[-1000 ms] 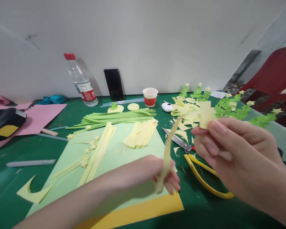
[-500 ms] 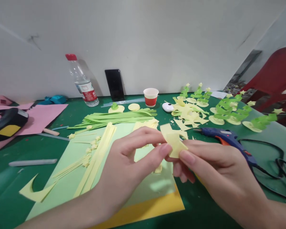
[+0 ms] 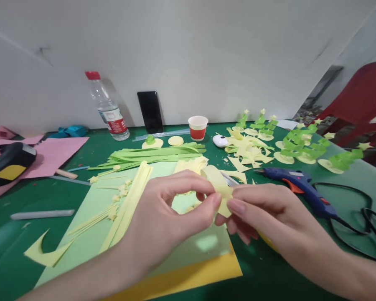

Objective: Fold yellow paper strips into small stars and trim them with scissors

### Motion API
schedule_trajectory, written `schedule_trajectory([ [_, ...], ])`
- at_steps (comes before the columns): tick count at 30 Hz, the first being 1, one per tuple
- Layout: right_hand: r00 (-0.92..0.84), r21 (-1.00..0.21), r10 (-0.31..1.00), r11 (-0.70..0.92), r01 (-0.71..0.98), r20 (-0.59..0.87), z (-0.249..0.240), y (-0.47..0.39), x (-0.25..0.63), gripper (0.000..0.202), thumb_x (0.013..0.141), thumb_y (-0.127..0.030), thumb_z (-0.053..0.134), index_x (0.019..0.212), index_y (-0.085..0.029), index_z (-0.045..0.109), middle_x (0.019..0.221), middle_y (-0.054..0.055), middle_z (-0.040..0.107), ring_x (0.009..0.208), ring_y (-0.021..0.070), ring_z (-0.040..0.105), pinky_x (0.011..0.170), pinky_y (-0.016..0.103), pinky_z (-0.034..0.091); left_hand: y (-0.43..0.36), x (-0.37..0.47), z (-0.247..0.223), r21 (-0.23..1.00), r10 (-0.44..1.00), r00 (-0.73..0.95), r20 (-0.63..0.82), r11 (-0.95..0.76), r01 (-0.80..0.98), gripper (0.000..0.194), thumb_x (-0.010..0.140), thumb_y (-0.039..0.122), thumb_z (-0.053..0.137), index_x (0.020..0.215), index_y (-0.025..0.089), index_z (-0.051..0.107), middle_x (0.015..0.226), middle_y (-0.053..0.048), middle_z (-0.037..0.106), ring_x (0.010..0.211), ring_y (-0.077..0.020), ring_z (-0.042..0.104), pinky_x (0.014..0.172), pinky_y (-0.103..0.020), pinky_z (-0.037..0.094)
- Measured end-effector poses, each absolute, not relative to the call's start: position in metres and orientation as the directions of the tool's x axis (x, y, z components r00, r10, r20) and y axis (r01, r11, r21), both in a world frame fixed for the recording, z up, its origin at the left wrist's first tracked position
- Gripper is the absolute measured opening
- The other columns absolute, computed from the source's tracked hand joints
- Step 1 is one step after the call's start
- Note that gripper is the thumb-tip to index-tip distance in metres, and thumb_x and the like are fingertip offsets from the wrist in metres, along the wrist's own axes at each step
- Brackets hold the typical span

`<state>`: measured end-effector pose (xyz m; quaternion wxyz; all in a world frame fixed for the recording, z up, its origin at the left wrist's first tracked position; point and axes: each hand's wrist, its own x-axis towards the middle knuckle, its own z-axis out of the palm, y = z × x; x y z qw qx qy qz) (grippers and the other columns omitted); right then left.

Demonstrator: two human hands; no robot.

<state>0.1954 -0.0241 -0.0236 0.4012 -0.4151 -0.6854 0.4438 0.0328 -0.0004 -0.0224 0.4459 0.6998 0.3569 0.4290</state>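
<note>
A small piece of pale yellow paper [image 3: 215, 179] is pinched between both hands above the mat. My left hand [image 3: 175, 205] grips its left side between thumb and index finger. The right side is held by the thumb and fingertips of my right hand [image 3: 263, 213]. Below them lies a light green sheet [image 3: 188, 251] over a yellow one [image 3: 213, 271]. Pale yellow paper strips [image 3: 128, 200] and thin strips with little stars [image 3: 113, 209] rest on the green sheet, left of my left hand. A silver metal tool [image 3: 229, 179], partly covered, lies behind the paper.
A blue glue gun [image 3: 297, 182] with a black cable lies at the right. Behind stand a bottle [image 3: 111, 113], a phone [image 3: 150, 112] and a paper cup [image 3: 198, 127]. Green paper strips [image 3: 156, 154], yellow scraps [image 3: 247, 148] and several star-topped paper plants [image 3: 303, 146] spread across the table.
Both hands have shifted slightly left with the yellow paper. The paper has turned; its upper part now leans left and looks longer, and my fingertips are closer together on it.
</note>
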Motion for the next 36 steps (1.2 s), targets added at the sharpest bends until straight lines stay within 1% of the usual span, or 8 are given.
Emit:
schedule_trajectory([
  [8,-0.468,-0.97,0.867,-0.232,-0.075,-0.171,-0.027,-0.028,0.197,0.032,0.083,-0.036,0.052,0.057,-0.017,0.056,0.051,-0.002,0.048,0.041,0.007,0.034,0.04,0.02,0.028,0.001,0.031,-0.023,0.933,0.853,0.395,0.341,-0.359,-0.03,0.023,0.075,0.008,0.063,0.061,0.024,0.073,0.07,0.001,0.069,0.07,-0.0161,0.063,0.068,-0.026,0.05],
  [14,-0.599,-0.847,0.757,-0.477,-0.233,-0.262,-0.019,-0.028,0.196,0.037,0.08,-0.038,0.05,0.049,-0.02,0.043,0.041,-0.007,0.031,0.034,0.0057,0.025,0.037,0.021,0.019,0.003,0.03,-0.028,0.895,0.801,0.413,0.434,-0.436,-0.094,0.025,0.072,0.007,0.07,0.078,0.03,0.079,0.08,-0.001,0.072,0.075,-0.0175,0.066,0.069,-0.026,0.051],
  [17,-0.696,-0.765,0.662,-0.591,-0.258,-0.277,-0.016,-0.028,0.196,0.036,0.082,-0.033,0.043,0.05,-0.019,0.04,0.042,-0.008,0.03,0.033,0.0041,0.023,0.038,0.02,0.015,0.004,0.03,-0.029,0.875,0.785,0.403,0.47,-0.476,-0.093,0.026,0.071,0.007,0.073,0.076,0.031,0.079,0.076,0.0,0.071,0.071,-0.0166,0.065,0.069,-0.027,0.051],
  [21,-0.753,-0.708,0.571,-0.676,-0.203,-0.328,-0.016,-0.028,0.196,0.029,0.083,-0.031,0.036,0.056,-0.019,0.038,0.048,-0.007,0.032,0.035,0.0043,0.024,0.038,0.019,0.016,0.005,0.029,-0.028,0.832,0.742,0.417,0.524,-0.551,-0.064,0.026,0.072,0.007,0.073,0.072,0.032,0.079,0.071,0.001,0.073,0.067,-0.0165,0.063,0.082,-0.032,0.05],
  [25,-0.677,-0.839,0.671,-0.524,-0.145,-0.302,-0.023,-0.026,0.198,0.03,0.085,-0.035,0.036,0.062,-0.019,0.046,0.053,-0.005,0.038,0.039,0.0061,0.031,0.042,0.02,0.021,0.002,0.029,-0.024,0.837,0.787,0.344,0.512,-0.548,0.009,0.028,0.071,0.004,0.072,0.066,0.031,0.077,0.069,0.005,0.075,0.062,-0.0149,0.063,0.088,-0.033,0.048],
  [28,-0.486,-0.989,0.866,-0.144,-0.022,-0.115,-0.025,-0.023,0.201,0.023,0.085,-0.028,0.044,0.067,-0.018,0.052,0.058,-0.003,0.043,0.048,0.0086,0.038,0.047,0.022,0.029,0.0,0.029,-0.021,0.897,0.861,0.295,0.414,-0.441,0.028,0.025,0.071,0.006,0.07,0.06,0.028,0.074,0.063,0.006,0.072,0.059,-0.0151,0.062,0.078,-0.031,0.051],
  [31,-0.404,-0.976,0.907,0.18,0.12,0.118,-0.022,-0.021,0.203,0.015,0.081,-0.019,0.051,0.067,-0.019,0.052,0.059,-0.004,0.043,0.053,0.0092,0.038,0.046,0.021,0.03,0.0,0.031,-0.02,0.942,0.886,0.343,0.312,-0.334,0.006,0.021,0.073,0.011,0.069,0.06,0.026,0.073,0.06,0.005,0.07,0.059,-0.0151,0.062,0.063,-0.027,0.051],
  [36,-0.322,-0.931,0.911,0.322,0.169,0.257,-0.021,-0.025,0.201,0.021,0.081,-0.018,0.052,0.06,-0.019,0.05,0.051,-0.005,0.044,0.046,0.0077,0.036,0.04,0.019,0.028,0.001,0.032,-0.022,0.976,0.905,0.374,0.203,-0.217,-0.006,0.015,0.073,0.015,0.071,0.062,0.025,0.073,0.065,0.005,0.072,0.065,-0.0142,0.064,0.064,-0.023,0.051],
])
